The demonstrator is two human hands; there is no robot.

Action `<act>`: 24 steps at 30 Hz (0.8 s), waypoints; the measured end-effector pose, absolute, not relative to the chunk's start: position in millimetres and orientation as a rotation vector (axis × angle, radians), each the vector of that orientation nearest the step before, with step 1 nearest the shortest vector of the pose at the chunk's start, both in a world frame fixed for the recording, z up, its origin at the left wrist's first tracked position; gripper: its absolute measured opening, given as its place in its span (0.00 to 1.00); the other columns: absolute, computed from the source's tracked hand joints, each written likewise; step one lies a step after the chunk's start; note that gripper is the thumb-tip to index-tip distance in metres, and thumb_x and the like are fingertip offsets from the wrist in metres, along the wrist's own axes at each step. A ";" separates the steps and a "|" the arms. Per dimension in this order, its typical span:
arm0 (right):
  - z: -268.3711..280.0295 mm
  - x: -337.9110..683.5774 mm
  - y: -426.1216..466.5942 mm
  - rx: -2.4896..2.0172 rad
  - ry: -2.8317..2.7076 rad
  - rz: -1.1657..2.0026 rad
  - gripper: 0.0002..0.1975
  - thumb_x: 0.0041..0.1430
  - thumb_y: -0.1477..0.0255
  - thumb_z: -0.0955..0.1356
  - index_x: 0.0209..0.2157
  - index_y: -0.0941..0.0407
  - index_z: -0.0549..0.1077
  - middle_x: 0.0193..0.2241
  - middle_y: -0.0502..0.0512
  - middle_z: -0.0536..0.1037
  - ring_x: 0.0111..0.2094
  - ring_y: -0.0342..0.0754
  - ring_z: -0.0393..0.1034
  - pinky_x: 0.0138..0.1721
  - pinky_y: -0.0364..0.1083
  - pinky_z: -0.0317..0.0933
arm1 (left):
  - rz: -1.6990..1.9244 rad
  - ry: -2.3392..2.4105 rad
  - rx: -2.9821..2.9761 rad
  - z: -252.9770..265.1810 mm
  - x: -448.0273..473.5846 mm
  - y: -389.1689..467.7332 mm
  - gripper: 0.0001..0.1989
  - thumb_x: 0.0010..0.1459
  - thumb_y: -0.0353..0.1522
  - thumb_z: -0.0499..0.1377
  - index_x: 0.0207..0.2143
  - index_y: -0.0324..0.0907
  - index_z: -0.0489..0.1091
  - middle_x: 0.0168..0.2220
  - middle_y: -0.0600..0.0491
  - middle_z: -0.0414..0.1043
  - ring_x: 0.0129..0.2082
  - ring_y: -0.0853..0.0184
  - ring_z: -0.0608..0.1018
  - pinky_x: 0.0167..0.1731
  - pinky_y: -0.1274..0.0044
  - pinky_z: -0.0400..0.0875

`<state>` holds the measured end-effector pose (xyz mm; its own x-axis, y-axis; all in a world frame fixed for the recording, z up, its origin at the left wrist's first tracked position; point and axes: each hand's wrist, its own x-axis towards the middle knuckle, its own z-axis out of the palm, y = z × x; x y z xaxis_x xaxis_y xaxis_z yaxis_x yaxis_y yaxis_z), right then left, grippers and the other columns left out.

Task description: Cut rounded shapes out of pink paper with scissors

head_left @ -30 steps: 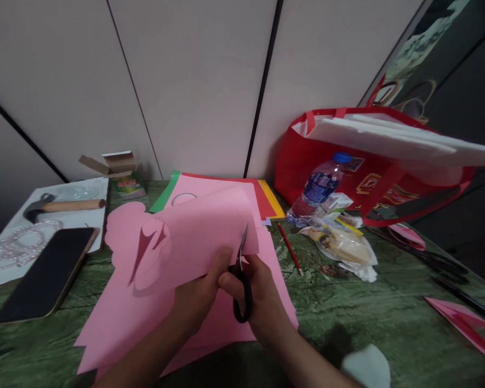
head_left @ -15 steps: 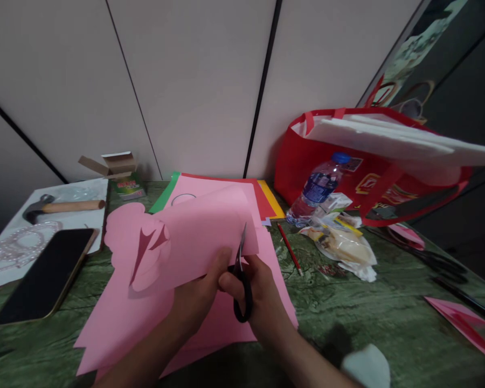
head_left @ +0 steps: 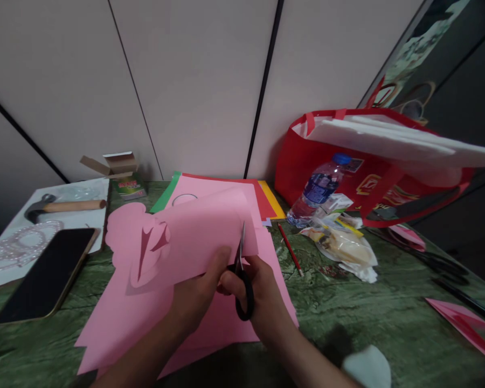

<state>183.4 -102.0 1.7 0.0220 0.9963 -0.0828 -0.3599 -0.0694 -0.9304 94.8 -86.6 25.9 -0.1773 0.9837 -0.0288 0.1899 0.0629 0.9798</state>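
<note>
My left hand (head_left: pixel 200 293) pinches the lower edge of a pink paper sheet (head_left: pixel 202 237), thumb on top. The sheet is lifted and curved, with a jagged opening cut near its left end. In my right hand (head_left: pixel 262 296) is a pair of black-handled scissors (head_left: pixel 244 296), fingers through the loops. Its blades point up and away, lying against the sheet's right part; they look nearly closed. Beneath both hands lies more pink paper (head_left: pixel 226 328), including a piece with a scalloped outline (head_left: pixel 125 223) at the left.
Left are a phone (head_left: pixel 48 275), a hammer (head_left: pixel 73 205), clear beads (head_left: pixel 20 245) and an opened small box (head_left: pixel 127 180). Coloured sheets (head_left: pixel 270 199) lie behind. To the right are a red pencil (head_left: pixel 290 249), a water bottle (head_left: pixel 317 186), a plastic packet (head_left: pixel 343 242) and a red bag (head_left: pixel 295 161).
The scissor blades have come closer together at the sheet's right part, and the handle loop has shifted slightly. The sheet's left end has flexed a little; both hands are almost in place.
</note>
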 end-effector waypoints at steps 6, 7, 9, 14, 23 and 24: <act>1.3 184.3 -102.3 -1.043 -0.856 1.384 0.16 0.39 0.71 0.73 0.30 0.56 0.65 0.16 0.42 0.66 0.19 0.41 0.60 0.21 0.41 0.54 | 1.143 1.525 1.233 32.5 94.2 -86.2 0.19 0.49 0.40 0.55 0.10 0.45 0.63 0.09 0.56 0.64 0.17 0.64 0.72 0.23 0.74 0.69; 2.1 184.3 -102.3 -1.050 -0.847 1.389 0.16 0.38 0.70 0.73 0.29 0.56 0.65 0.16 0.42 0.66 0.19 0.41 0.61 0.21 0.41 0.55 | 1.139 1.514 1.234 32.9 93.9 -85.7 0.19 0.50 0.40 0.55 0.10 0.44 0.63 0.09 0.56 0.64 0.17 0.65 0.72 0.23 0.74 0.69; 3.6 184.0 -102.2 -1.060 -0.831 1.403 0.18 0.37 0.70 0.74 0.30 0.56 0.64 0.15 0.41 0.66 0.18 0.40 0.61 0.21 0.41 0.55 | 1.162 1.500 1.232 32.3 93.3 -84.5 0.17 0.49 0.40 0.55 0.12 0.44 0.65 0.11 0.56 0.66 0.18 0.65 0.72 0.23 0.75 0.69; 5.1 183.1 -101.8 -1.065 -0.787 1.421 0.19 0.36 0.69 0.74 0.30 0.57 0.64 0.14 0.40 0.66 0.17 0.40 0.60 0.21 0.41 0.56 | 1.211 1.467 1.220 31.8 92.6 -83.6 0.13 0.48 0.38 0.57 0.16 0.43 0.66 0.14 0.57 0.69 0.18 0.66 0.73 0.21 0.76 0.68; 3.0 184.3 -101.0 -1.072 -0.795 1.433 0.20 0.35 0.69 0.74 0.30 0.57 0.65 0.14 0.41 0.66 0.15 0.39 0.60 0.19 0.41 0.55 | 1.078 1.414 1.285 28.1 83.0 -76.5 0.16 0.49 0.38 0.56 0.12 0.44 0.63 0.09 0.58 0.64 0.15 0.68 0.72 0.20 0.78 0.69; 2.5 184.2 -100.8 -1.069 -0.798 1.432 0.19 0.35 0.69 0.74 0.30 0.57 0.65 0.14 0.41 0.66 0.15 0.39 0.60 0.18 0.41 0.55 | 1.092 1.436 1.289 25.7 81.6 -75.0 0.15 0.48 0.38 0.57 0.12 0.44 0.63 0.10 0.58 0.66 0.16 0.68 0.73 0.20 0.78 0.69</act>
<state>184.2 -100.8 2.5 0.0339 0.9844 -0.1726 -0.3715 -0.1479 -0.9166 81.6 -75.0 25.7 -0.0605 0.9965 -0.0584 0.2098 0.0699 0.9753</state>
